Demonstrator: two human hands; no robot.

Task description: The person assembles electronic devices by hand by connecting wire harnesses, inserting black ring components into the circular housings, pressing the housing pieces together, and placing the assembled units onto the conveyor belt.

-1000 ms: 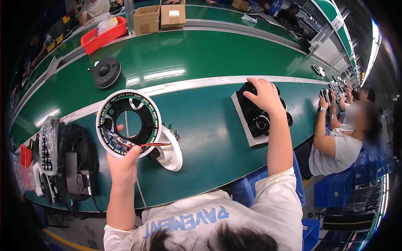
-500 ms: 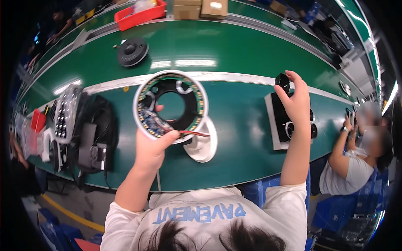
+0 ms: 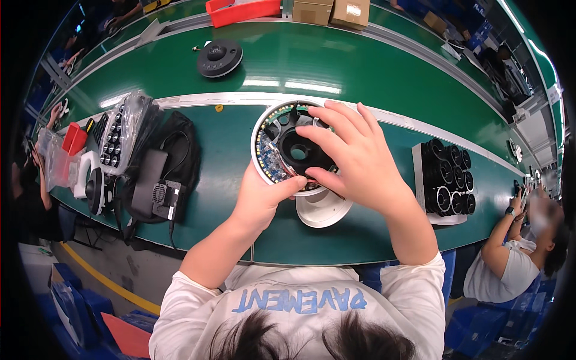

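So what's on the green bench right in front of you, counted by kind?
Round ring assembly held in the left hand, right hand pressing on it: 1
White dome cover: 1
Tray of black round parts: 1
Black disc unit: 1
Cardboard boxes: 2
Total: 6

Wearer: white short-sleeve tee, sleeves end above the elbows, blue block lettering across the upper back. Dark hair at near edge of frame. Forearms bare. Left hand [image 3: 262, 202] and right hand [image 3: 354, 157] bare too: no gloves, rings, watch or wrist strap.
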